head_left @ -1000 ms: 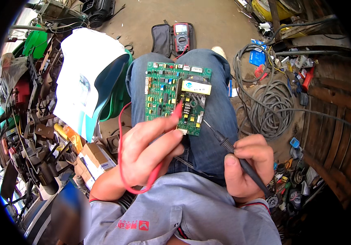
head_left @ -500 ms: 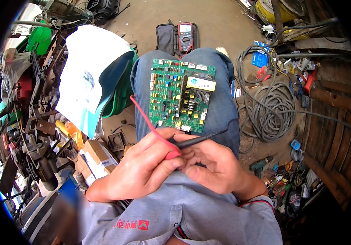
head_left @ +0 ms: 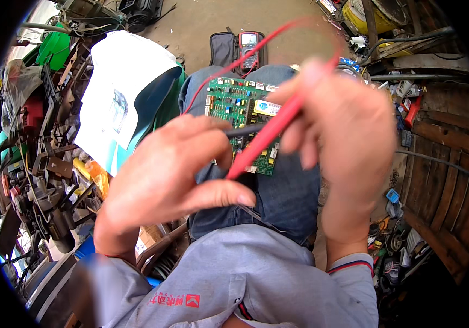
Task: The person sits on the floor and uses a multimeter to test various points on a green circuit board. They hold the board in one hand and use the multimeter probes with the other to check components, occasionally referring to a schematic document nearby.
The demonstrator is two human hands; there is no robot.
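Observation:
Across my lap lies a green circuit board (head_left: 227, 104) crowded with small parts, its lower and right portions covered by my hands. My right hand (head_left: 349, 136), smeared by motion, grips a red test probe (head_left: 267, 139) raised above the board, its tip slanting down toward my left hand. The fingers of my left hand (head_left: 169, 169) curl around a black test probe (head_left: 243, 131), with the thumb stretched out to the right. A red lead (head_left: 220, 72) arcs over the board. Beyond my knees a red and grey multimeter (head_left: 248, 48) rests on its open dark case (head_left: 223, 49).
White sheets (head_left: 108, 93) drape over something green at the left. Metal parts and machinery (head_left: 48, 202) crowd the left side. To the right are a dark cable (head_left: 436, 158), wooden boards (head_left: 447, 213) and scattered tools.
My hands have moved apart and up, the right going farther up and to the right. The red probe now shows in my right hand, and its lead swings above the board.

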